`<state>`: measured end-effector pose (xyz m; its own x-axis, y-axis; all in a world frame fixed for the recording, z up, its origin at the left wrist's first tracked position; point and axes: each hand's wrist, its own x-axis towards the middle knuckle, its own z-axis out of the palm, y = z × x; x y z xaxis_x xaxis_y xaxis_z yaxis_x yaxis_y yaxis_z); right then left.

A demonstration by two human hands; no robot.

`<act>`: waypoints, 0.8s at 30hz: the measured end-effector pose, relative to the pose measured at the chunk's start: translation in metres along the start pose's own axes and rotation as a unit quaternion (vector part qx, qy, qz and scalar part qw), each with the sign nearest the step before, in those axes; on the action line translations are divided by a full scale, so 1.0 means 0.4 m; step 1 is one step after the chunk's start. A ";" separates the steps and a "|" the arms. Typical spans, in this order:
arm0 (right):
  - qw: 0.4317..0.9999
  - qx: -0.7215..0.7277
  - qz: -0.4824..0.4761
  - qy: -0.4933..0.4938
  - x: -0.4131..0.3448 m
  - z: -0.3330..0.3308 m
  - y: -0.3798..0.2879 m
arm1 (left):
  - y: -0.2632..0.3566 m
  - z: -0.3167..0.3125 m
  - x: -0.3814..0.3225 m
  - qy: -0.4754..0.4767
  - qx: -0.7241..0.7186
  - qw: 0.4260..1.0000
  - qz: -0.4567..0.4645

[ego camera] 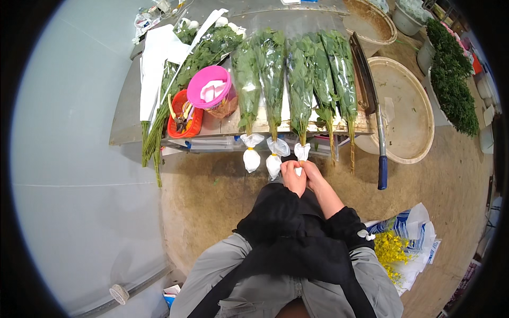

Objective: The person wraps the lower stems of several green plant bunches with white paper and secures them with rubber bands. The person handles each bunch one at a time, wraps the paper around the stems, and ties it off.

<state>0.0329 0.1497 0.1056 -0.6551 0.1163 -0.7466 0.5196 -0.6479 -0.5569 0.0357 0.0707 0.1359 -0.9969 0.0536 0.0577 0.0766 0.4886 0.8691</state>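
Both of my hands meet at the table's front edge, around the white wrap [301, 151] on the stem ends of the middle bunch [300, 81]. My left hand [293, 175] grips it from the left, my right hand [311, 171] from the right; the fingertips are partly hidden. Left of them hang two stem ends in white wraps with yellow bands, one wrap [251, 159] further left and one wrap [273, 165] beside my left hand. To the right, two bunches, one bunch [325, 83] and another [342, 75], have bare stems tied together. The bunches lie in clear sleeves.
A pink bucket [209, 86] and a red basket [185, 129] with scissors stand left on the table [123, 115], near white-flowered stems [206, 45]. A long-bladed cutter with a blue handle [382, 173] juts from the right edge. Beyond stand large tubs [421, 119]. Yellow flowers [389, 248] lie lower right.
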 end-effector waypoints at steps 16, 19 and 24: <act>0.993 -0.102 -0.052 0.031 0.030 -0.012 0.025 | -0.097 -0.044 0.030 -0.059 0.139 0.988 -0.023; 0.996 -0.081 -0.031 0.003 0.034 -0.029 -0.008 | -0.145 -0.071 -0.036 -0.152 0.149 0.972 -0.093; 0.995 -0.071 -0.031 -0.059 0.013 -0.067 -0.074 | -0.235 -0.075 -0.083 -0.350 0.169 0.900 -0.197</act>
<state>0.0288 0.1896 0.1086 -0.7436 0.0573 -0.6662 0.5439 -0.5277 -0.6524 0.0612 -0.0032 0.0672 -0.7010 0.2970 -0.6483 -0.1607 0.8200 0.5493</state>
